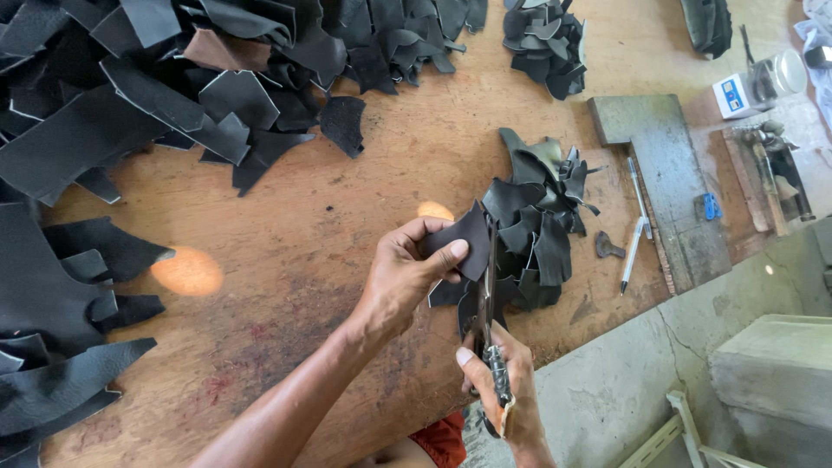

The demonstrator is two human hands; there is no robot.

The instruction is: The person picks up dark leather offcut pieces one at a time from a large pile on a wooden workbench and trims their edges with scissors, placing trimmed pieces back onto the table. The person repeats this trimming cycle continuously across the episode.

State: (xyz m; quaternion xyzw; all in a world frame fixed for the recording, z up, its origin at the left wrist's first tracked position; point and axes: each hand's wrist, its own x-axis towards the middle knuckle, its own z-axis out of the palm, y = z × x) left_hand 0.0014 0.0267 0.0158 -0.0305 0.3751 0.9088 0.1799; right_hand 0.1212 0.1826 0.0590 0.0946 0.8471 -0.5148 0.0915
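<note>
Nearest the lens, the right hand (501,377) has its fingers wrapped tight around the handles of a pair of scissors (488,303), blades pointing up along the edge of a dark leather piece (464,243). That piece is pinched between the thumb and closed fingers of the left hand (406,273), held just above the wooden bench (347,217). Just beyond lies a small heap of black offcuts (537,217), with larger leather piles (173,78) farther back and two pens (637,221) beside a grey slab (672,182).

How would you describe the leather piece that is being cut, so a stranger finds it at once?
On the wooden table, find the small dark pile right of centre. The leather piece is just left, pinched by the left hand; only it is lifted.
</note>
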